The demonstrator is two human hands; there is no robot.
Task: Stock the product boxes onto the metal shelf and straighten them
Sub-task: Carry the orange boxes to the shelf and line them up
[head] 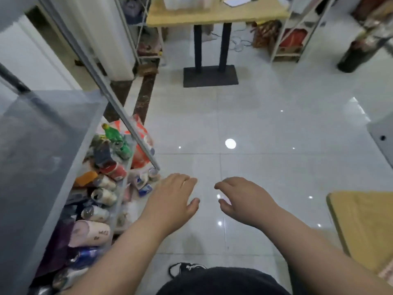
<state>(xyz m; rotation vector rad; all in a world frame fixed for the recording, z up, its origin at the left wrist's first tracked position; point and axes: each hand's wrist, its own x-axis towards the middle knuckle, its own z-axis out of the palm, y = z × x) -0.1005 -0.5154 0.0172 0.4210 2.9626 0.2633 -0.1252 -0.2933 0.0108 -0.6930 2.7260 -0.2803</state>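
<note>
Both my hands hang in the air over the glossy white floor tiles, palms down, holding nothing. My left hand (174,199) has its fingers relaxed and slightly spread, just right of the metal shelf (49,133) at the left. My right hand (242,196) is a short gap to the right of it, fingers loosely curved. The shelf's grey top board is bare; its lower level holds a jumble of cans and bottles (102,188). No product box shows in this view.
A wooden table (214,13) on a black pedestal base (210,76) stands ahead. White racks (285,45) stand at the back right, a dark bottle-like object (357,54) at far right. A wooden board's corner (361,226) is at lower right.
</note>
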